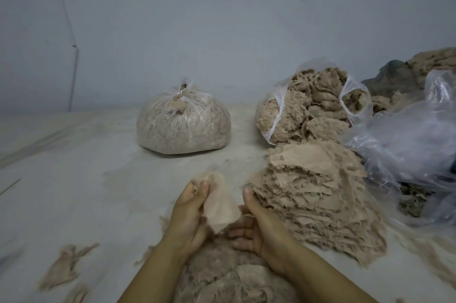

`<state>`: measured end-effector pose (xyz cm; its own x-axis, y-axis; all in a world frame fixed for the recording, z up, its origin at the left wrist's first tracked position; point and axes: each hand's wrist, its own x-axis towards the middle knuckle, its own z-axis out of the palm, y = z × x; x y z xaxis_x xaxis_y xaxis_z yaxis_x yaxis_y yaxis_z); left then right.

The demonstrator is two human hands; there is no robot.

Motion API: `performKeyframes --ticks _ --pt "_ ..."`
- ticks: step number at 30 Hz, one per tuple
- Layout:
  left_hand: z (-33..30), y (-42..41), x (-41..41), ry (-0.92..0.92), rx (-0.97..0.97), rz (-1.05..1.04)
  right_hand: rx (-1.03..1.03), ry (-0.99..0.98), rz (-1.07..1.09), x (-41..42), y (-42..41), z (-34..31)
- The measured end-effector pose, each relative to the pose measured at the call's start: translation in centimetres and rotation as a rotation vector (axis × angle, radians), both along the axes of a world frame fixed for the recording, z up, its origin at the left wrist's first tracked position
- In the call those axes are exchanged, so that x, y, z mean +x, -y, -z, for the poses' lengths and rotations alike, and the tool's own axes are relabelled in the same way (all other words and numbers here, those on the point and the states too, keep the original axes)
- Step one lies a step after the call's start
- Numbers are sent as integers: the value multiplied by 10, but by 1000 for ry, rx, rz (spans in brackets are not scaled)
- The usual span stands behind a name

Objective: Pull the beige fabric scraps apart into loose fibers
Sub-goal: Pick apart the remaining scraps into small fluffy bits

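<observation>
Left hand (190, 206) fingers grasp one thin frayed beige scrap (219, 206), right hand (259, 226) relaxed beside it, near one fuzzy scrap stack (313, 186); two stuffed plastic bags (183, 122) far.

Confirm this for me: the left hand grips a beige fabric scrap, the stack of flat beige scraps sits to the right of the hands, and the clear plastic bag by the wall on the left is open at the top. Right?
Not quite. In the head view the clear plastic bag of beige fibers on the left is tied shut at the top, not open. The rest stands: the left hand grips the beige fabric scrap, and the stack of flat beige scraps sits to the right of the hands.
</observation>
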<state>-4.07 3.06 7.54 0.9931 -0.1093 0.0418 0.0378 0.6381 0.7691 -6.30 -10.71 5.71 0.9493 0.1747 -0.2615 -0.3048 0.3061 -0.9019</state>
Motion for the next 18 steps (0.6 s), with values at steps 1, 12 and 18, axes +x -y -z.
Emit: performKeyframes --ticks 1,12,18 --pt "1 0 0 15 -26 29 38 -4 0 -1 -3 -2" --pt "18 -11 11 181 797 -236 -362 559 627 35 66 -66" --pt "33 -9 10 307 1794 32 -544 600 590 63 124 -89"
